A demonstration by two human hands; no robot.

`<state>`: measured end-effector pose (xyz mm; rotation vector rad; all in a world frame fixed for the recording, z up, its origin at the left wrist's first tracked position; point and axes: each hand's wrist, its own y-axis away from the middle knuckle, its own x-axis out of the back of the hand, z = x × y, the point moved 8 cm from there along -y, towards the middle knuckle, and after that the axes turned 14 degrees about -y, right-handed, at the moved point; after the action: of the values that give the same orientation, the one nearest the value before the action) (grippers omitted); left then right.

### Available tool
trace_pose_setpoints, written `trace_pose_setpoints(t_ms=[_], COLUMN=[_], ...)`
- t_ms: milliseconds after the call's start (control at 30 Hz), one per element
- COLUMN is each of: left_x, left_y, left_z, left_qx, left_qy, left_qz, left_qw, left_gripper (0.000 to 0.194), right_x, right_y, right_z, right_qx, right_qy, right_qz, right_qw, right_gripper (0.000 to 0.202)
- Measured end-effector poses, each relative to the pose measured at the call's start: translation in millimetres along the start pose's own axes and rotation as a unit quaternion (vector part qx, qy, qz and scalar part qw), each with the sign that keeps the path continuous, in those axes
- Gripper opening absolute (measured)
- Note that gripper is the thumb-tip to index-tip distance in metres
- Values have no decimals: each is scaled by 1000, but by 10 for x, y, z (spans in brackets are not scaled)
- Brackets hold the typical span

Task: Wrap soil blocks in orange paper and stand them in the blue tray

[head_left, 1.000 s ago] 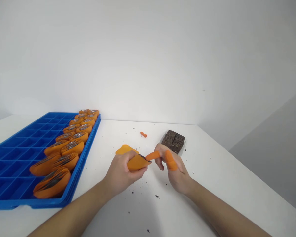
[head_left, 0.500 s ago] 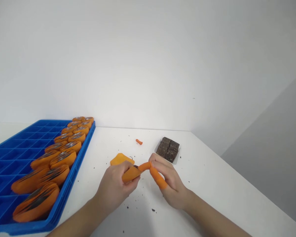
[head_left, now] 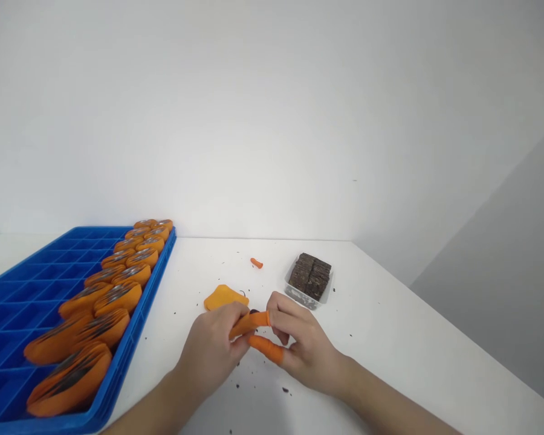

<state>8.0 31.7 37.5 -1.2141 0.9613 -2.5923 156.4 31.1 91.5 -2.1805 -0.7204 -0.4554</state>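
Observation:
My left hand point(head_left: 213, 350) and my right hand point(head_left: 301, 350) meet above the white table point(head_left: 390, 338), close to its near edge. Between them they pinch a small orange pouch point(head_left: 241, 326) with something dark at its mouth. The thumb and forefinger of my right hand wear orange finger cots point(head_left: 265, 349). Just beyond the hands another orange pouch point(head_left: 224, 297) lies flat on the table.
A blue compartment tray point(head_left: 22, 284) sits at the left, its right-hand columns filled with several stuffed orange pouches point(head_left: 104, 326). A small clear box of dark brown chips point(head_left: 311, 277) stands beyond my right hand. A loose orange finger cot point(head_left: 256, 263) and dark crumbs lie on the table.
My hands have drawn nearer to me and closed together over the orange pouch, which is now mostly hidden. The view has tilted, shifting the tray and the box in frame.

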Motion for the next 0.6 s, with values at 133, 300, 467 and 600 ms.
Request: trace_pose_setpoints(t_ms=[133, 300, 467, 600], left_x=[-2, 6, 25, 37], left_y=[-13, -23, -26, -16], left_z=[10, 35, 57, 84], left_qx=[-6, 5, 9, 3], left_qy=[6, 54, 100, 108], left_qz=[-5, -2, 4, 14], left_qw=[1000, 999, 995, 994], left_gripper=[19, 17, 13, 14], right_x=[-38, 3, 124, 123], right_y=[10, 60, 58, 21], right_z=[12, 9, 40, 49], right_qx=[6, 29, -6, 11], right_qy=[11, 30, 7, -14], right_qz=[-3, 38, 92, 77], right_qw=[1000, 998, 996, 997], right_gripper=[14, 13, 27, 28])
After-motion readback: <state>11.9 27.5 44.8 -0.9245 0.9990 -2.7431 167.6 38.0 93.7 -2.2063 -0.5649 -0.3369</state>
